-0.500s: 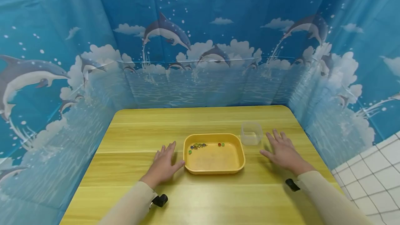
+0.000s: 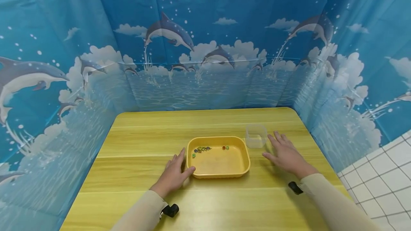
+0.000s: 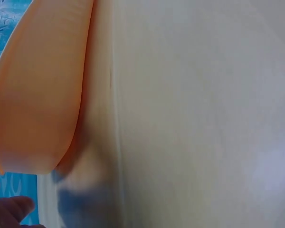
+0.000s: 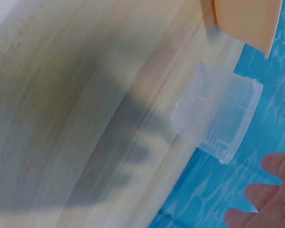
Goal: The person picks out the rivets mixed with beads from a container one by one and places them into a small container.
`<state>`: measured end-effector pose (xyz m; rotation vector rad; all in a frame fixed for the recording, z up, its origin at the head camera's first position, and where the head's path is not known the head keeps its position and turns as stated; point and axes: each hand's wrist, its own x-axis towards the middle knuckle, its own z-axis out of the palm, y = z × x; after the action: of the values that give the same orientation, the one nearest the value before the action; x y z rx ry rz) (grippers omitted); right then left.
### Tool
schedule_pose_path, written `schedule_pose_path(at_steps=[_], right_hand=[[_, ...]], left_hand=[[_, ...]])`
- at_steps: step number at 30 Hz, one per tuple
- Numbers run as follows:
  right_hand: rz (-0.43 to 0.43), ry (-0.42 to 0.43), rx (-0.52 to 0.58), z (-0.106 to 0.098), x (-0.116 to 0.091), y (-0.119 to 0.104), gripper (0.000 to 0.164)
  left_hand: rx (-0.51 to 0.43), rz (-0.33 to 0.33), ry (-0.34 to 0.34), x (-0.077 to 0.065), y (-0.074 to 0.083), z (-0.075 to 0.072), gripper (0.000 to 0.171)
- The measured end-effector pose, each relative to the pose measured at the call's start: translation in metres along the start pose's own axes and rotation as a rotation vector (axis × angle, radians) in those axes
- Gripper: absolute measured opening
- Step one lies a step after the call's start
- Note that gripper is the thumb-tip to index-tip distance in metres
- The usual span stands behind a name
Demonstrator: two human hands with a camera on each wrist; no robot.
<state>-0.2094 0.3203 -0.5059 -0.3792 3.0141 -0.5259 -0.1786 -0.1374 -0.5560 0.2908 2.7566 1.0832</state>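
A shallow yellow tray sits mid-table, holding several small shiny marbles clustered at its back left. Farther right inside it lie a red marble and a green one side by side. My left hand is spread at the tray's left side, thumb by the rim; I cannot tell whether it touches. Just right of the tray stands a clear plastic container, also seen in the right wrist view. My right hand hovers beside that container with fingers extended, holding nothing.
The wood-grain table runs under everything, with rounded back corners. A blue dolphin-print curtain hangs behind it and along both sides. White tiles show at the lower right.
My left hand has moved right, closer to the tray's left rim. My right hand has shifted slightly left toward the clear container. Tray, marbles and container keep their places.
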Motion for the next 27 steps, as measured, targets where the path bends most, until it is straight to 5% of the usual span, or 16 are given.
schedule_pose_path(at_steps=[27], right_hand=[[-0.097,0.054,-0.003,0.003,0.015,-0.041,0.07]], left_hand=[[-0.253,-0.047,0.004,-0.001,-0.002,0.023,0.078]])
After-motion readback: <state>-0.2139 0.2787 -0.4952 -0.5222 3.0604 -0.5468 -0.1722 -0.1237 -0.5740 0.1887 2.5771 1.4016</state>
